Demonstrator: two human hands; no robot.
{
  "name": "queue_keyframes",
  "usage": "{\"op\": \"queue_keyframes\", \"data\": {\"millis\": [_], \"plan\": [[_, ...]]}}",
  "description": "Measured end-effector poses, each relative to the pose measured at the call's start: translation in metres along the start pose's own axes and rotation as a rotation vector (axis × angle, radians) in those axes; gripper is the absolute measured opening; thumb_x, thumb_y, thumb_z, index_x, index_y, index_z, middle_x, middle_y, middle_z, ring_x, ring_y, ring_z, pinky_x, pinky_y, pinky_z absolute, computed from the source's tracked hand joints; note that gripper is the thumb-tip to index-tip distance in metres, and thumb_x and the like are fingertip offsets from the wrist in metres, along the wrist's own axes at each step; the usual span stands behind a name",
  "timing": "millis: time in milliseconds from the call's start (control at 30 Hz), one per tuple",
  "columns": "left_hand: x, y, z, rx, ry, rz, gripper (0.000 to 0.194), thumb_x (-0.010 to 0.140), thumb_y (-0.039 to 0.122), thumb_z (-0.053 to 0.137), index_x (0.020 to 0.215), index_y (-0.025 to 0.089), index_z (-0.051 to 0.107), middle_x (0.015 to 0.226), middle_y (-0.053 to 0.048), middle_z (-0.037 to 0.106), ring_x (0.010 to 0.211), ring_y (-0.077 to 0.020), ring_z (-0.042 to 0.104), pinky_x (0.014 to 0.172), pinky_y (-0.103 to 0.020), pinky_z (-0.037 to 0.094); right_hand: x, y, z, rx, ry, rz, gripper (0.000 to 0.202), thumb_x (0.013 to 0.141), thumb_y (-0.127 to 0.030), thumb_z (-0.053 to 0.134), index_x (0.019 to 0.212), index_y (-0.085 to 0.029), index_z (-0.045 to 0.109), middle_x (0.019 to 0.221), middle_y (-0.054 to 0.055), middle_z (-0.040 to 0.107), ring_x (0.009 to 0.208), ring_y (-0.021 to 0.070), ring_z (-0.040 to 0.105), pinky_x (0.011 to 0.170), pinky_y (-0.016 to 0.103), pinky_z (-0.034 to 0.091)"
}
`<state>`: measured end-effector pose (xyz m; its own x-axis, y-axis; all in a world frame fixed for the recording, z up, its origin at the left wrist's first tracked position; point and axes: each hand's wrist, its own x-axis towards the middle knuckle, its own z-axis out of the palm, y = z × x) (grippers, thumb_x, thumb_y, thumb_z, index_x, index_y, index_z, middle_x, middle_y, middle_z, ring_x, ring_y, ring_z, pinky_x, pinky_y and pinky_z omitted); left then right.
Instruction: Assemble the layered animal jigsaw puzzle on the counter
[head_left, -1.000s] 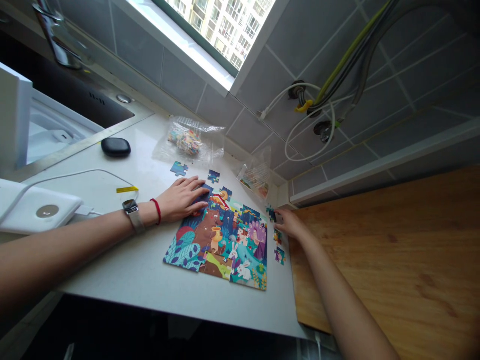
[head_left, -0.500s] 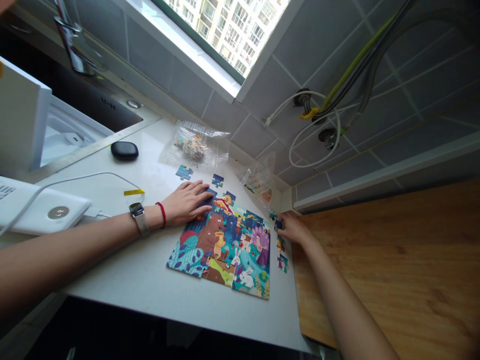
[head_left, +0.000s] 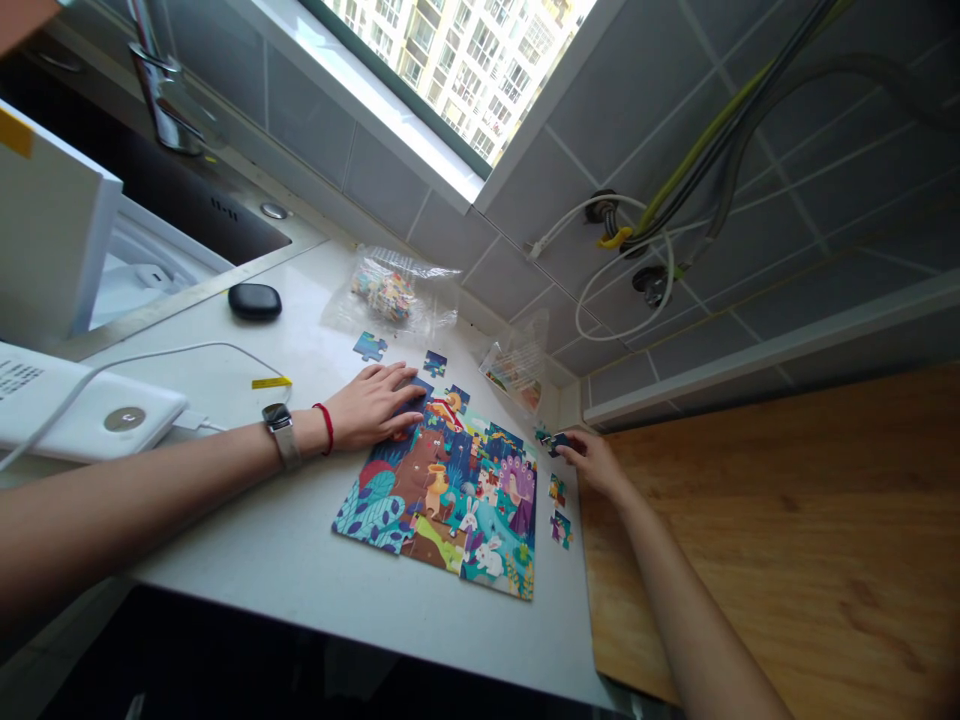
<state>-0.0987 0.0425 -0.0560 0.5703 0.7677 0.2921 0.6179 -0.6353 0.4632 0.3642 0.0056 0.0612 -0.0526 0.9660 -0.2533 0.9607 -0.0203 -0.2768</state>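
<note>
A partly joined jigsaw puzzle (head_left: 457, 490) with a bear, rabbits and a peacock lies on the white counter. My left hand (head_left: 379, 405) rests flat on its upper left corner, fingers spread. To the right of the puzzle, my right hand (head_left: 589, 458) pinches a dark puzzle piece (head_left: 556, 445) between thumb and fingers. Just below that hand lie two loose pieces, an orange and green piece (head_left: 557, 489) and a purple and teal piece (head_left: 561, 530). Above the puzzle are a blue piece (head_left: 370, 346) and a darker blue piece (head_left: 435, 363).
A clear bag of pieces (head_left: 386, 290) and a plastic-wrapped picture card (head_left: 514, 375) lie by the tiled wall. A black case (head_left: 255, 301), a white power bank (head_left: 90, 405) with its cable, and a sink are left. A wooden board (head_left: 787, 530) covers the right side.
My right hand has drawn the dark puzzle piece slightly up, away from the loose pieces below it. My left hand stays on the puzzle. The view has shifted a little.
</note>
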Motion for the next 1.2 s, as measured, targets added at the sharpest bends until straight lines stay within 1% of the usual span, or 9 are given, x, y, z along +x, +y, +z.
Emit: {"op": "queue_keyframes", "data": {"millis": [67, 133, 233, 400, 567, 800, 967, 1067, 1200], "plan": [[0.0, 0.0, 0.001, -0.004, 0.008, 0.0, 0.063, 0.108, 0.07, 0.036, 0.143, 0.026, 0.065, 0.161, -0.014, 0.052, 0.151, -0.0374, 0.045, 0.122, -0.055, 0.035, 0.003, -0.006, 0.003, 0.075, -0.055, -0.016, 0.038, 0.086, -0.049, 0.067, 0.106, -0.018, 0.078, 0.092, 0.007, 0.081, 0.082, 0.0246, 0.074, 0.068, 0.032, 0.058], [0.0, -0.001, 0.001, -0.001, 0.005, -0.002, 0.063, 0.108, 0.069, 0.037, 0.144, 0.026, 0.064, 0.162, -0.015, 0.051, 0.151, -0.0374, 0.045, 0.122, -0.055, 0.035, 0.006, -0.012, 0.009, 0.118, -0.115, -0.034, 0.04, 0.081, -0.053, 0.075, 0.101, -0.018, 0.081, 0.092, 0.007, 0.082, 0.084, 0.0257, 0.075, 0.07, 0.033, 0.059], [0.0, -0.001, 0.002, 0.0, 0.003, -0.005, 0.063, 0.108, 0.069, 0.037, 0.143, 0.025, 0.065, 0.162, -0.015, 0.05, 0.151, -0.038, 0.045, 0.122, -0.056, 0.035, 0.011, -0.018, 0.016, 0.121, -0.161, -0.053, 0.034, 0.077, -0.046, 0.081, 0.097, -0.019, 0.084, 0.096, 0.007, 0.083, 0.085, 0.0256, 0.074, 0.077, 0.035, 0.06], [0.001, -0.001, 0.002, -0.011, 0.008, -0.003, 0.063, 0.107, 0.069, 0.037, 0.142, 0.025, 0.065, 0.163, -0.015, 0.049, 0.151, -0.0373, 0.045, 0.122, -0.055, 0.035, 0.017, -0.02, 0.018, 0.038, -0.135, -0.048, 0.039, 0.075, -0.032, 0.083, 0.112, -0.021, 0.085, 0.094, 0.007, 0.08, 0.081, 0.0239, 0.069, 0.079, 0.036, 0.057], [0.001, 0.0, 0.002, 0.011, -0.001, -0.01, 0.063, 0.107, 0.07, 0.036, 0.143, 0.026, 0.064, 0.164, -0.015, 0.049, 0.151, -0.0368, 0.044, 0.122, -0.054, 0.034, 0.018, -0.02, 0.019, -0.007, -0.125, -0.067, 0.039, 0.077, -0.027, 0.081, 0.116, -0.022, 0.085, 0.098, 0.008, 0.076, 0.084, 0.0236, 0.068, 0.085, 0.037, 0.056], [0.001, 0.0, 0.001, 0.008, -0.009, -0.011, 0.062, 0.108, 0.068, 0.038, 0.143, 0.025, 0.064, 0.164, -0.016, 0.049, 0.151, -0.0368, 0.045, 0.122, -0.053, 0.034, 0.019, -0.021, 0.023, -0.007, -0.135, -0.084, 0.038, 0.079, -0.027, 0.082, 0.117, -0.023, 0.085, 0.101, 0.007, 0.074, 0.081, 0.0221, 0.069, 0.084, 0.036, 0.057], [0.0, -0.001, 0.001, 0.008, 0.001, 0.0, 0.062, 0.108, 0.068, 0.038, 0.144, 0.024, 0.064, 0.164, -0.017, 0.048, 0.151, -0.0382, 0.045, 0.122, -0.056, 0.035, 0.019, -0.019, 0.029, 0.012, -0.083, -0.079, 0.051, 0.08, -0.037, 0.083, 0.129, -0.022, 0.078, 0.115, 0.009, 0.073, 0.087, 0.0215, 0.069, 0.088, 0.037, 0.058], [0.0, -0.001, 0.002, 0.011, 0.001, 0.004, 0.063, 0.109, 0.068, 0.037, 0.143, 0.024, 0.064, 0.164, -0.017, 0.048, 0.151, -0.0387, 0.045, 0.121, -0.057, 0.036, 0.021, -0.017, 0.03, 0.013, -0.065, -0.079, 0.047, 0.077, -0.037, 0.085, 0.121, -0.019, 0.08, 0.114, 0.011, 0.074, 0.087, 0.022, 0.069, 0.087, 0.037, 0.057], [0.0, -0.001, 0.002, 0.03, -0.004, 0.006, 0.066, 0.109, 0.07, 0.033, 0.144, 0.023, 0.064, 0.164, -0.017, 0.048, 0.151, -0.0388, 0.045, 0.121, -0.057, 0.036, 0.024, -0.017, 0.029, 0.014, -0.102, -0.102, 0.036, 0.076, -0.032, 0.085, 0.11, -0.021, 0.084, 0.103, 0.008, 0.076, 0.08, 0.0206, 0.069, 0.083, 0.035, 0.057]]}}
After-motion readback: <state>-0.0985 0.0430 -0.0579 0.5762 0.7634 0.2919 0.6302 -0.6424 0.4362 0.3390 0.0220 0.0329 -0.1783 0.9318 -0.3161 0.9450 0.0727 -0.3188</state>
